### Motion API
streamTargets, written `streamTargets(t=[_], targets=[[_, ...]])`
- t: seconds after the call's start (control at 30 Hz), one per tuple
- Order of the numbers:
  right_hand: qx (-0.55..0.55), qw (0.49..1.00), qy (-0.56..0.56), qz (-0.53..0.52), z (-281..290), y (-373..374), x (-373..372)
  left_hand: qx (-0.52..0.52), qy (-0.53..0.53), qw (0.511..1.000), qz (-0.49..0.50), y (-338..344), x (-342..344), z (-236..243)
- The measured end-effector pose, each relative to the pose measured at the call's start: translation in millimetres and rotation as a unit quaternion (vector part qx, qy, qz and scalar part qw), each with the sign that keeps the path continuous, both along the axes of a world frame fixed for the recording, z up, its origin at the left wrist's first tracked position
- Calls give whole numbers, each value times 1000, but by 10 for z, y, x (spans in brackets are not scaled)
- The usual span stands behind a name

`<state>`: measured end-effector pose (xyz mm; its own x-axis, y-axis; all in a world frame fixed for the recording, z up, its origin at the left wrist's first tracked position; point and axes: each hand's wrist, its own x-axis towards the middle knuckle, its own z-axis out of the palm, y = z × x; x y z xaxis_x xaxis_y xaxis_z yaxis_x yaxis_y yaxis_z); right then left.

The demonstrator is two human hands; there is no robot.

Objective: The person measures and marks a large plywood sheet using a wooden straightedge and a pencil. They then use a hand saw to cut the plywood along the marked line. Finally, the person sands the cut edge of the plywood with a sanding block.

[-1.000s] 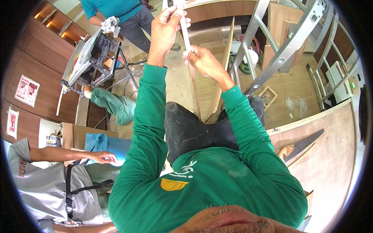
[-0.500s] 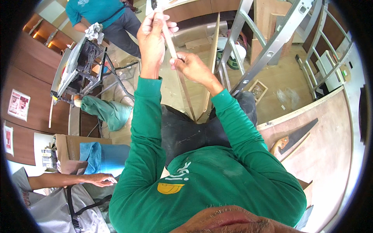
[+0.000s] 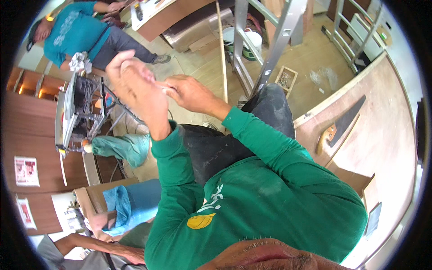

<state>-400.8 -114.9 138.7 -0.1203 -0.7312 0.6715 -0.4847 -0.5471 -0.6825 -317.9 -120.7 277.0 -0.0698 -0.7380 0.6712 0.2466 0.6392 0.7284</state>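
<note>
A thin wooden strip (image 3: 162,84) shows only as a short length between my two hands; the rest is hidden. My right hand (image 3: 193,95) pinches it between thumb and curled fingers. Blurred by motion, my left hand (image 3: 140,92) is closed around its other part, with the fingers curled at the top. Both hands are raised in front of my legs, the left farther out to the left. A handsaw (image 3: 344,121) with a wooden handle lies on the pale wooden board (image 3: 373,153) at my right, with a narrow wood strip beside it.
A metal ladder (image 3: 283,38) stands ahead, near buckets (image 3: 252,42) and a small wooden tray (image 3: 286,81) of hardware. At left is a machine on a folding stand (image 3: 74,112). A person in a teal shirt (image 3: 78,33) stands beyond; another person's arm (image 3: 99,245) is at lower left.
My view has turned to the right. Both hands have come lower and to the left in the picture, still on the strip. The person in teal now shows more fully.
</note>
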Motion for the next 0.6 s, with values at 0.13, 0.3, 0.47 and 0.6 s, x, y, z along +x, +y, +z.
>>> streamTargets(t=[0.13, 0.3, 0.47, 0.6], targets=[[-71, 995, -63, 42, -75, 76, 75, -65, -71, 995, 14, -34, 223, -76], [84, 995, -17, 58, -132, 372, 83, -107, -79, 933, -335, 47, 477, -137], [125, 992, 0, -1, -137, 737, 7, -96, -71, 951, -285, -52, 306, -383], [163, 978, 112, -60, 24, 1363, -316, -86, -63, 957, -268, -97, 90, -633]])
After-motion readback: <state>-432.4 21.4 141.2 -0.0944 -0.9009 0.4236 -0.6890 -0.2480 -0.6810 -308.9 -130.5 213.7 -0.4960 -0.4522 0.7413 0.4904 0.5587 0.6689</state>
